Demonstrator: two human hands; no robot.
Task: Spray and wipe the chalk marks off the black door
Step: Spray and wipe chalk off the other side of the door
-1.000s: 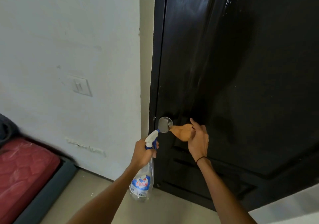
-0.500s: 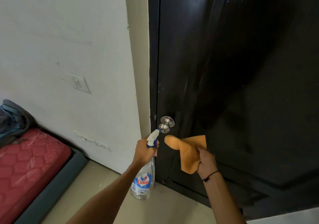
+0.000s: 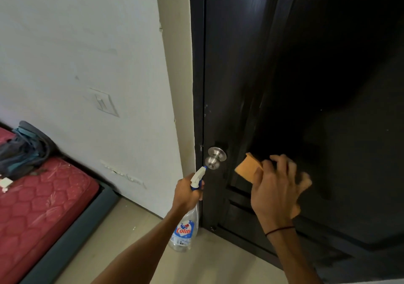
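Note:
The glossy black door point(image 3: 306, 76) fills the right half of the head view, with faint pale smears running down its left part. A silver round knob point(image 3: 215, 158) sits near its left edge. My left hand point(image 3: 188, 193) grips the neck of a clear spray bottle point(image 3: 184, 229) with a white nozzle, hanging just below the knob. My right hand point(image 3: 275, 187) presses an orange cloth point(image 3: 248, 167) flat against the door, right of the knob; the fingers are spread and blurred.
A white wall with a light switch point(image 3: 105, 104) stands left of the door frame. A red mattress point(image 3: 37, 202) on a dark grey base lies at the lower left, with a dark bag point(image 3: 24, 150) on it. Beige floor lies below.
My right hand rose from below the knob and now presses the cloth flat on the door further right. The view shifted left. The left hand stays put with the bottle.

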